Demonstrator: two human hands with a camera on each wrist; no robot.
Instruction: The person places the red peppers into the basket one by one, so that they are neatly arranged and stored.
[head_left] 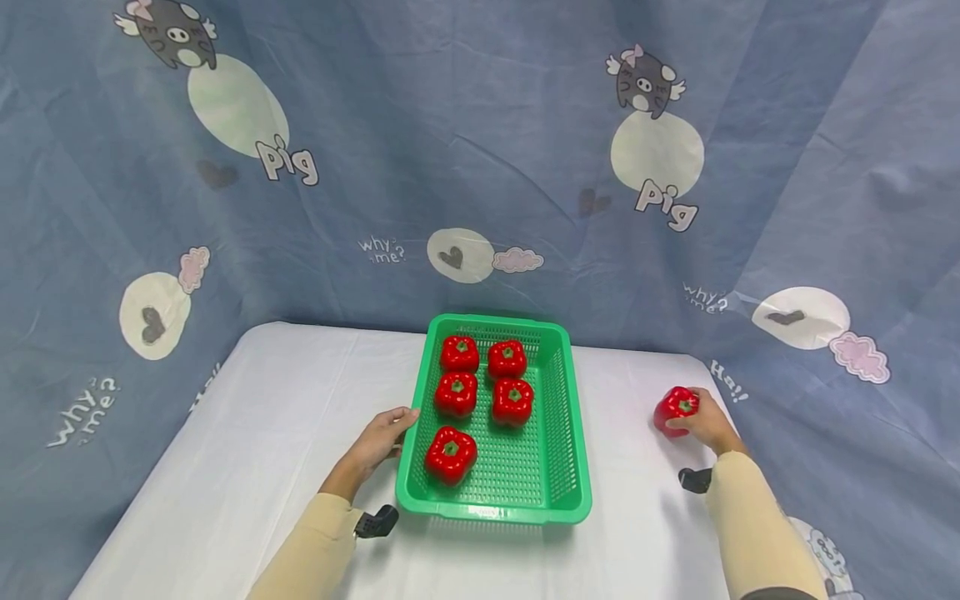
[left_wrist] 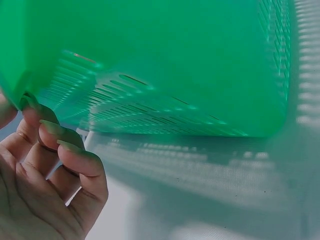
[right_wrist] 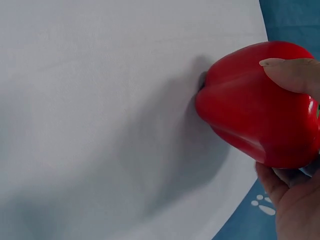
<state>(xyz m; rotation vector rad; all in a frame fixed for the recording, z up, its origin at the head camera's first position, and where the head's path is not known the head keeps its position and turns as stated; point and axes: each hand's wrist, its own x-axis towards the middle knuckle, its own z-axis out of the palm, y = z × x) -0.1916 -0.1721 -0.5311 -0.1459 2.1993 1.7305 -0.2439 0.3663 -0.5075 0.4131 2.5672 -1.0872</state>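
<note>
A green plastic basket (head_left: 510, 514) with slotted walls stands on the white table. My left hand (head_left: 381, 437) pinches its left rim between thumb and fingers; the left wrist view shows the other fingers curled below the rim, beside the basket wall (left_wrist: 175, 50). Inside lie several red bell peppers, such as one at the near left (head_left: 451, 456) and one at the far right (head_left: 507, 359). Over by the table's right edge, my right hand (head_left: 712, 422) grips another red bell pepper (right_wrist: 250, 110), thumb on one side and fingers on the other.
The white tablecloth (head_left: 300, 400) spreads on both sides of the basket. Blue printed cloth (head_left: 480, 150) hangs behind the table and along its left and right edges. Inside the basket, bare slotted floor (head_left: 510, 467) shows at the near right.
</note>
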